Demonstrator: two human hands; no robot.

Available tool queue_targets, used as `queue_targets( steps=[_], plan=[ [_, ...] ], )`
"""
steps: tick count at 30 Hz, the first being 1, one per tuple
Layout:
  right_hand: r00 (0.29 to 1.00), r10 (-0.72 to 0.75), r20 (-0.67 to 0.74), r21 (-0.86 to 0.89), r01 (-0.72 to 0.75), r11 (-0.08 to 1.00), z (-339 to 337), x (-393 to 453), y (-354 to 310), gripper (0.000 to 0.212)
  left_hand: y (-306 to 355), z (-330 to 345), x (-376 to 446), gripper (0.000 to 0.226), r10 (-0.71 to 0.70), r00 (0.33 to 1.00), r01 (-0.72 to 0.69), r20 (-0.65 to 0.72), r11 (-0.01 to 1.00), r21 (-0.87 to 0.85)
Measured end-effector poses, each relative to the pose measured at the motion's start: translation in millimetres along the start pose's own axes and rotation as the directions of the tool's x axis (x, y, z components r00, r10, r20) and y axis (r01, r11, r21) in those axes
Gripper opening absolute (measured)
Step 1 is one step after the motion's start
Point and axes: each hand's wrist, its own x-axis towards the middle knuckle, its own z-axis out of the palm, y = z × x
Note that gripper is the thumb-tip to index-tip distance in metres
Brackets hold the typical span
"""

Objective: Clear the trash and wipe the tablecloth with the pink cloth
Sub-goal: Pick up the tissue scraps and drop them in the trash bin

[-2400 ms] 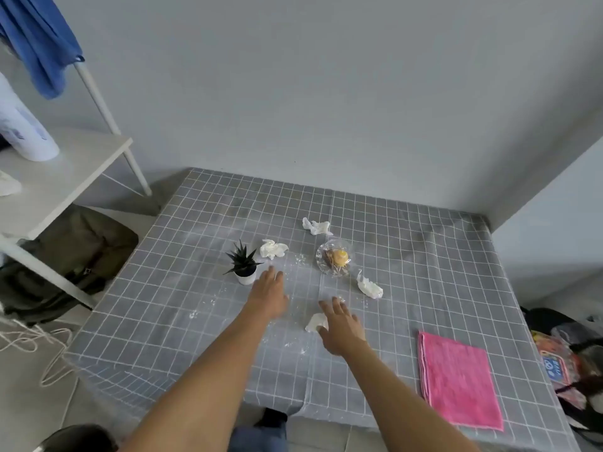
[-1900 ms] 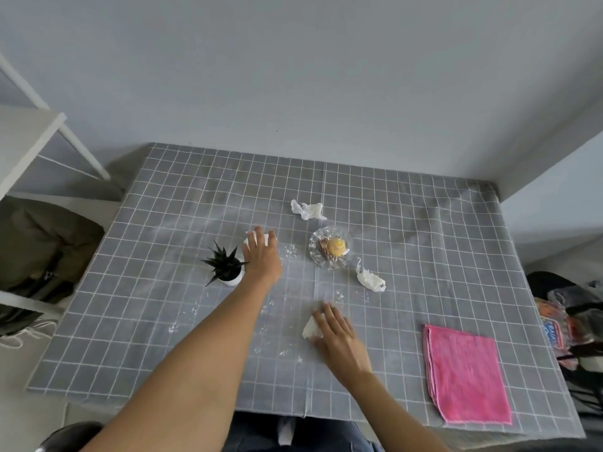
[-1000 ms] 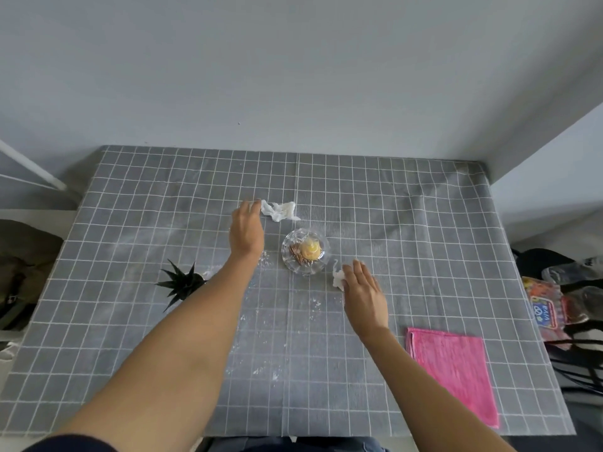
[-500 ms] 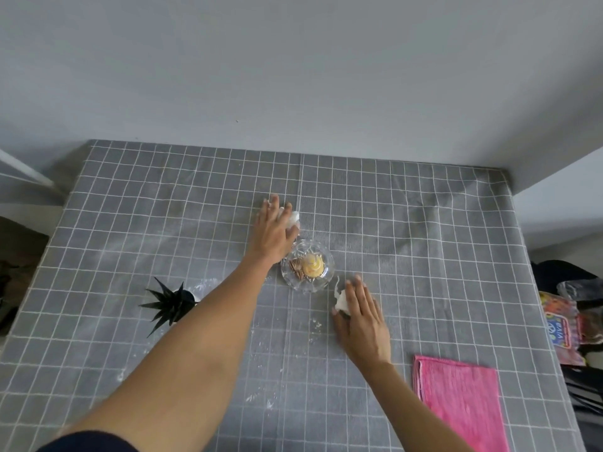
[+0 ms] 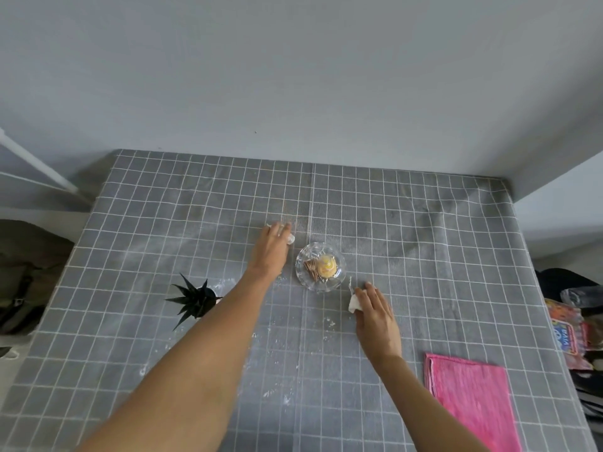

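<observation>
My left hand (image 5: 271,250) reaches across the grey checked tablecloth (image 5: 424,243) and grips a crumpled white tissue (image 5: 290,238), which mostly hides under the fingers. My right hand (image 5: 375,316) lies lower right of a glass dish and pinches another white tissue (image 5: 353,303) at its fingertips. The folded pink cloth (image 5: 473,399) lies flat near the front right corner, apart from both hands. White crumbs (image 5: 286,399) are scattered over the middle of the tablecloth.
A small glass dish (image 5: 305,282) with a yellow treat stands between my hands. A spiky dark plant in a white pot (image 5: 195,300) stands left of my left forearm. Bags and colourful packets (image 5: 567,327) sit off the table's right edge. The wall runs behind the table.
My left hand took the tissue by the plant, then moved to the far one and closed over it. My right hand took the near tissue, then moved to the one by the dish.
</observation>
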Motion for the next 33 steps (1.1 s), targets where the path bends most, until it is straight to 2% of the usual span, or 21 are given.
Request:
queue_targets(
  steps=[5,12,19,26,33],
  plan=[
    [1.0,-0.013,-0.008,-0.032,0.013,0.999,-7,-9,-9,0.048,0,-4,-46,0.059,-0.042,0.999,0.043,-0.015,0.997,0.058],
    [0.999,-0.032,0.009,-0.101,0.033,0.994,-4,-41,-30,0.05,2,4,-116,0.058,-0.046,0.999,0.046,0.003,0.999,0.028],
    [0.991,-0.132,0.035,-0.14,0.135,0.981,-9,-63,-54,0.065,7,9,-192,0.056,-0.107,0.992,0.104,-0.07,0.993,-0.051],
    [0.947,-0.293,0.133,-0.132,0.31,0.942,2,-88,-81,0.061,-3,7,-273,0.054,-0.302,0.946,0.288,-0.122,0.95,-0.119],
    [0.841,-0.494,0.219,-0.083,0.52,0.85,25,-122,-139,0.054,-38,-3,-360,0.056,-0.506,0.846,0.488,-0.167,0.862,-0.137]
  ],
)
